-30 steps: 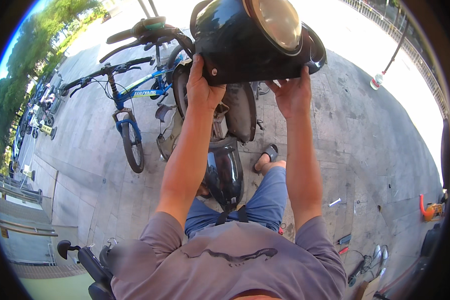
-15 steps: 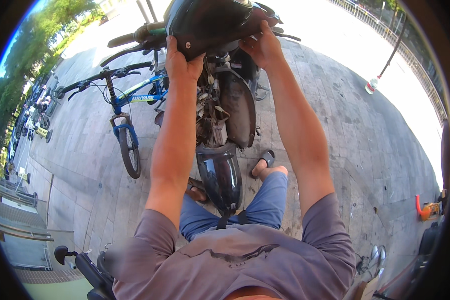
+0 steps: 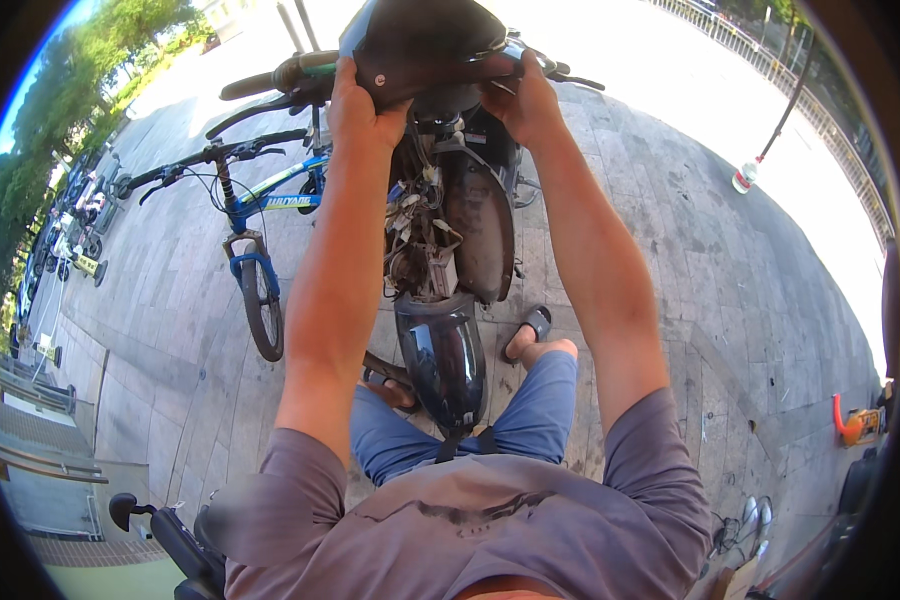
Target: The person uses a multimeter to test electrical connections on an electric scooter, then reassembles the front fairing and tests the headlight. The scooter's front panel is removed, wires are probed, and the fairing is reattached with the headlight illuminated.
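Observation:
A glossy black front cover panel (image 3: 425,45) sits up by the handlebar (image 3: 275,80) of a scooter. My left hand (image 3: 363,112) grips its lower left edge, thumb and fingers on either side. My right hand (image 3: 525,103) is closed on its lower right edge; some fingertips are hidden behind the panel. Below it the scooter's front lies bare, with tangled wiring and connectors (image 3: 415,215) showing. To the right of the wiring is a dusty dark brown body panel (image 3: 478,225). The shiny black front fender (image 3: 438,350) points down between my knees.
A blue bicycle (image 3: 270,203) stands close on the left. A bottle (image 3: 744,177) on a pole is at the upper right. An orange-and-yellow tool (image 3: 855,425) lies at the far right on the paving (image 3: 690,260). Parked two-wheelers (image 3: 75,225) line the far left.
The black panel has tilted to a more level position, its right side lower. My right hand has come down a little with it. More wiring shows beside my left forearm.

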A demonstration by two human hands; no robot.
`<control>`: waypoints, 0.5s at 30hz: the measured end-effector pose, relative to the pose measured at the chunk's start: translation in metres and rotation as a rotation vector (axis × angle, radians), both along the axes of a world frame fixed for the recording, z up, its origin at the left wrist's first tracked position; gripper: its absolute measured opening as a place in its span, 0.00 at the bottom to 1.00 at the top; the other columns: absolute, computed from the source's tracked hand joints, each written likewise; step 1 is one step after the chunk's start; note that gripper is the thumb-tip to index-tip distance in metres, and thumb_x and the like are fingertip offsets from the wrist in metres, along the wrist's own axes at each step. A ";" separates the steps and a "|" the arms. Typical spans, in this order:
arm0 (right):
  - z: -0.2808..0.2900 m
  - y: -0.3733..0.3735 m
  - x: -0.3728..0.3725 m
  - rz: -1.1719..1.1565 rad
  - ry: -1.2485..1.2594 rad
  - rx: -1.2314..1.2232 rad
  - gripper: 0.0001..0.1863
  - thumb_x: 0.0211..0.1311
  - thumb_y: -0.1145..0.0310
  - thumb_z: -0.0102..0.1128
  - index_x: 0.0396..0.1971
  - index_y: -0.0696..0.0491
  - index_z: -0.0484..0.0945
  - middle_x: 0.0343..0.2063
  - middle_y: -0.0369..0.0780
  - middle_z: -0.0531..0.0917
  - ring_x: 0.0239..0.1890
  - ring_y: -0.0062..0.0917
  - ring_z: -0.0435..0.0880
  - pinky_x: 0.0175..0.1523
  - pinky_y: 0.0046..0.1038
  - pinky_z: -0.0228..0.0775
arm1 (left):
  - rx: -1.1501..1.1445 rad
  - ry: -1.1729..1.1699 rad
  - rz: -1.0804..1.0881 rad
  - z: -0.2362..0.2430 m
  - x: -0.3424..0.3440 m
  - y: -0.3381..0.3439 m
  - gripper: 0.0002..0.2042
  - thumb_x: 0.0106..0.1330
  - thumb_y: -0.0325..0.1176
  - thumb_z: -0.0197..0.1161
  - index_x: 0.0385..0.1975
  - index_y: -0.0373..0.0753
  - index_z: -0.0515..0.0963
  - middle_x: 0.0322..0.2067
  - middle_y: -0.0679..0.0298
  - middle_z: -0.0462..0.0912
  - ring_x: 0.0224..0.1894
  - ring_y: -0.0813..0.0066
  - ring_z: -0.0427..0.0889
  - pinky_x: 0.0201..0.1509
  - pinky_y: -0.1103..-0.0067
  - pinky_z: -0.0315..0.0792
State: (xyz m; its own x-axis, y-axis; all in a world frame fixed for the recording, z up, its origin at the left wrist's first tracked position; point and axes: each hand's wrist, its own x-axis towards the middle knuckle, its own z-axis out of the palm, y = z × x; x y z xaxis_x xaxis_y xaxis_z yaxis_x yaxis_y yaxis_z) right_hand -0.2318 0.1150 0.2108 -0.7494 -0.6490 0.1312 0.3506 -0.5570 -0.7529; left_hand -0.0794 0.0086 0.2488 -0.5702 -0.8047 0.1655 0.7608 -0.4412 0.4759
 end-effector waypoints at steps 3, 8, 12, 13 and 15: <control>-0.014 0.005 0.002 0.026 0.013 -0.012 0.22 0.71 0.50 0.37 0.43 0.55 0.71 0.34 0.42 0.79 0.34 0.31 0.79 0.35 0.31 0.74 | -0.059 -0.021 -0.035 -0.009 0.003 0.003 0.19 0.71 0.43 0.48 0.56 0.38 0.65 0.53 0.55 0.72 0.54 0.53 0.73 0.59 0.52 0.67; -0.041 0.000 -0.005 0.095 -0.066 -0.057 0.21 0.70 0.48 0.39 0.43 0.51 0.72 0.31 0.41 0.78 0.32 0.29 0.78 0.34 0.31 0.74 | -0.087 -0.053 -0.046 -0.025 0.007 0.005 0.20 0.69 0.43 0.52 0.54 0.38 0.66 0.52 0.57 0.73 0.53 0.55 0.74 0.56 0.53 0.70; -0.057 -0.007 -0.009 0.092 -0.148 -0.056 0.21 0.69 0.47 0.41 0.45 0.48 0.71 0.32 0.40 0.77 0.32 0.28 0.77 0.35 0.32 0.73 | -0.214 -0.163 0.013 -0.034 0.010 0.002 0.18 0.67 0.43 0.56 0.51 0.40 0.69 0.48 0.60 0.77 0.48 0.60 0.78 0.49 0.59 0.76; -0.060 -0.009 -0.008 0.077 -0.166 -0.048 0.21 0.69 0.47 0.41 0.46 0.48 0.71 0.32 0.40 0.77 0.32 0.28 0.76 0.35 0.32 0.73 | -0.239 -0.155 0.005 -0.034 0.010 0.001 0.18 0.66 0.43 0.56 0.51 0.40 0.70 0.47 0.61 0.78 0.46 0.62 0.79 0.48 0.61 0.77; -0.059 -0.011 -0.009 0.103 -0.176 -0.086 0.21 0.69 0.47 0.42 0.47 0.48 0.70 0.34 0.40 0.77 0.33 0.28 0.76 0.35 0.32 0.73 | -0.285 -0.154 0.005 -0.034 0.012 -0.002 0.17 0.66 0.43 0.58 0.49 0.41 0.71 0.44 0.63 0.79 0.42 0.65 0.81 0.45 0.66 0.78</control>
State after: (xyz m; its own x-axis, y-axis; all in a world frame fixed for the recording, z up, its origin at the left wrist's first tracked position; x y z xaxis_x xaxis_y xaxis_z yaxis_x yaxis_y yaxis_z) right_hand -0.2412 0.1038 0.1516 -0.6958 -0.7155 0.0626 0.5311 -0.5711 -0.6259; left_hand -0.0670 0.0066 0.2148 -0.6021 -0.7411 0.2971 0.6723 -0.2699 0.6893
